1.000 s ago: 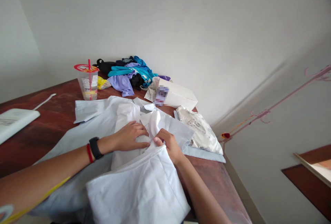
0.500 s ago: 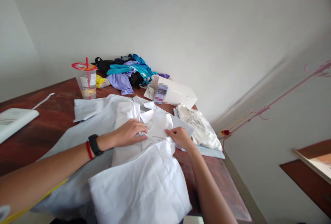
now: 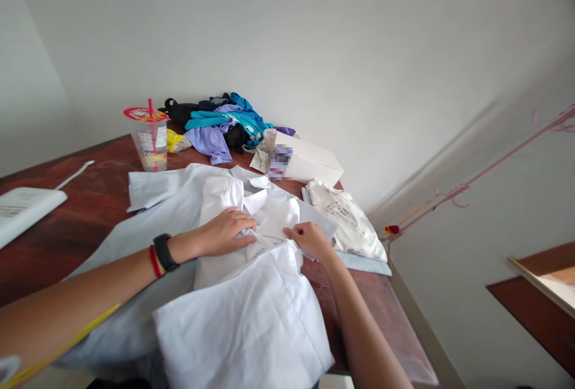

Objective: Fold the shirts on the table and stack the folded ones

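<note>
Lying on top of the pale blue shirt is the white shirt, covering its middle, collar sitting just nearer the wearer than the blue collar, lower part bunching up at the near side. Blue shirt is spreading over the reddish-brown bench, one short sleeve sticking out left, the other right.

Left grip is resting on the white shirt, above the middle of the blue one, fingers bending; can't tell if it's catching any cloth. Black watch and red band are circling that wrist, over the blue shirt's left half. Right grip is pinching the white shirt's edge between thumb and curled fingers, by the blue shirt's right sleeve.

Rest, all relative to the blue shirt: lidded plastic cup is standing upright just beyond the left sleeve, red straw poking through its lid. White device is lying well off to the left. Clothes heap is piling up beyond the collar, against the wall. White box is sitting beyond the collar, to the right. Cream printed garment is lying beside the right sleeve, on folded pale blue cloth.
</note>
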{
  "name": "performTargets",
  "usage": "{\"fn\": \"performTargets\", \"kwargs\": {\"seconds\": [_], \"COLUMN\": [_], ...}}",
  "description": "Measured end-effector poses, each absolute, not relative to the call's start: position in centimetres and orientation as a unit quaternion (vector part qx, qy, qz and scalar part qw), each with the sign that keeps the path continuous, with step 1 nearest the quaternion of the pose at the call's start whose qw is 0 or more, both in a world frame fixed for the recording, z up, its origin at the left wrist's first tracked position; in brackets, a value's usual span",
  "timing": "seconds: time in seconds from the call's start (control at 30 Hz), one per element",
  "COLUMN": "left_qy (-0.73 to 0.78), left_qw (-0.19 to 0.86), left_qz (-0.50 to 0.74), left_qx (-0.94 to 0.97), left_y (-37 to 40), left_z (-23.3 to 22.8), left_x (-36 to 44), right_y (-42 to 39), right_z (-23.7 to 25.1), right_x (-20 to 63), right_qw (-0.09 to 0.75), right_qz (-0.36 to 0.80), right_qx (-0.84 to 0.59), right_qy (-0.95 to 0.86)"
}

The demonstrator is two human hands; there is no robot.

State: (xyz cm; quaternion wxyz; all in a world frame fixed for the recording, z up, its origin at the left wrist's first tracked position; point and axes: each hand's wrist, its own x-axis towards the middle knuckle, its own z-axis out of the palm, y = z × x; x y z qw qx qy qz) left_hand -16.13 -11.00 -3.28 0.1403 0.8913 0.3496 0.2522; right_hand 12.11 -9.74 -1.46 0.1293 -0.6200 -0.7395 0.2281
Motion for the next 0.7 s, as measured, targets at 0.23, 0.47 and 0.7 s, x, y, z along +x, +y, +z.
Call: {"fn": "performTargets", "kwargs": {"seconds": [0.23,0.47,0.7], "left_qy": [0.35,0.356,0.359], "left_qw": [0.139,0.128,0.125], "left_qz": [0.248,0.234,0.225], "left_qx": [0.893,0.896,0.897], "left_y": [-11.04,-11.09,-11.19], "left_z": [-3.34,-3.27,-3.23], "left_x": [-16.18,-16.21,-16.22], "right_y": [-9.87,-9.96,-10.03], "right_z": [-1.45,-1.46,-1.36], "right_x": [11.92,11.76,11.67], "right_qw": [0.13,0.128,0.129], "right_qz": [0.219,0.212,0.211], "right_qx": [-0.62,-0.618,-0.617], "right_qy": [-0.743,-0.746,-0.747]}}
